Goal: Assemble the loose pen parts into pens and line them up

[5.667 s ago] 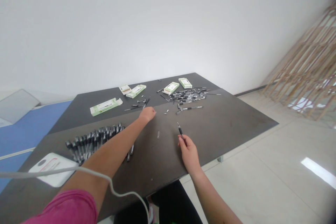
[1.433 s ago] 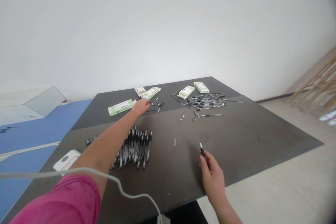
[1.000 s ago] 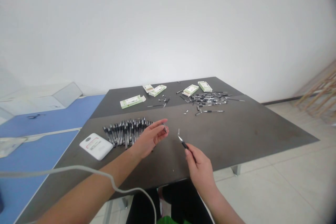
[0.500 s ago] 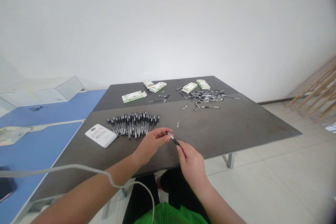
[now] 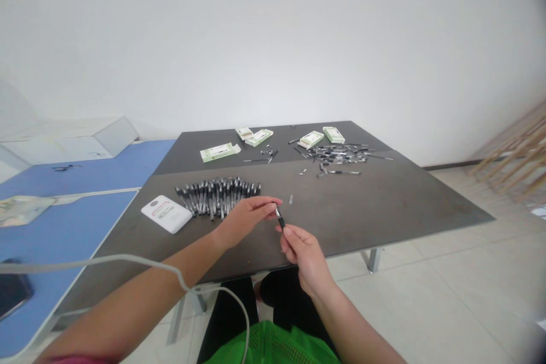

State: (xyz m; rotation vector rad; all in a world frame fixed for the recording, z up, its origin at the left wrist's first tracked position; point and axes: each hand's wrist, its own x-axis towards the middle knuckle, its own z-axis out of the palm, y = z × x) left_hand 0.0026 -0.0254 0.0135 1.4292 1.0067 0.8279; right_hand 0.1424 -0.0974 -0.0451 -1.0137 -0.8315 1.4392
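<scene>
My right hand [image 5: 306, 256] grips a slim black pen piece [image 5: 280, 217] upright between thumb and fingers. My left hand [image 5: 244, 222] reaches in from the left, its fingertips pinched at the pen piece's upper end. Whatever small part they hold is mostly hidden. A row of several black pens [image 5: 216, 196] lies side by side on the dark table [image 5: 375, 199], left of my hands. A tiny silver pen part [image 5: 290, 199] rests just beyond my fingertips. Further off sit a heap of loose pens and parts [image 5: 336, 152] and several pale green pen boxes [image 5: 220, 152].
A white power bank [image 5: 166, 214] lies left of the pen row, and a white cable [image 5: 106, 260] crosses my left forearm. A blue desk [image 5: 85, 176] with a black phone [image 5: 12, 287] adjoins on the left. A wooden lattice [image 5: 516, 148] stands at right.
My left hand has come back from the far boxes and now meets my right hand at the pen piece. Both hands have moved closer together, and the view has tilted down towards my lap.
</scene>
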